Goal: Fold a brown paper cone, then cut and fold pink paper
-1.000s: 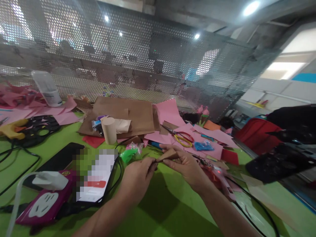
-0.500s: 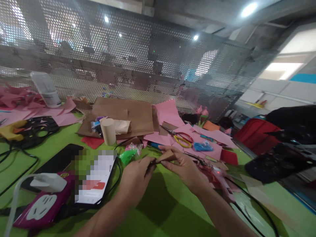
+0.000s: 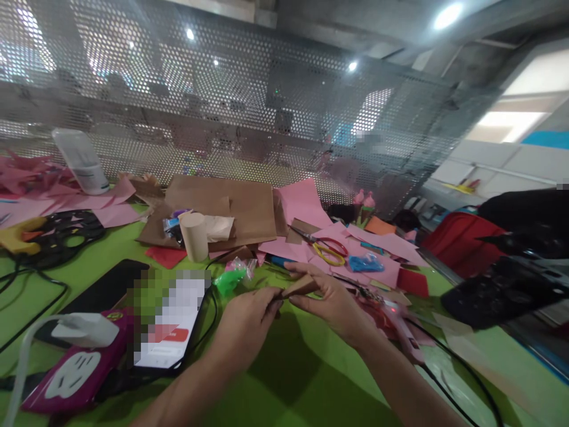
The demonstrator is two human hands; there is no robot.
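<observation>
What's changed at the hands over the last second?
Only a little: the brown paper looks slightly lower and flatter. The left hand and right hand still hold it; nothing was let go. Scissors, tube and phone stayed put.

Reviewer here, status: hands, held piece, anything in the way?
Left hand, right hand: both pinching small brown piece. Piece held over green table. Nothing seen blocking; green plastic just beyond left hand, scissors farther back.
</observation>
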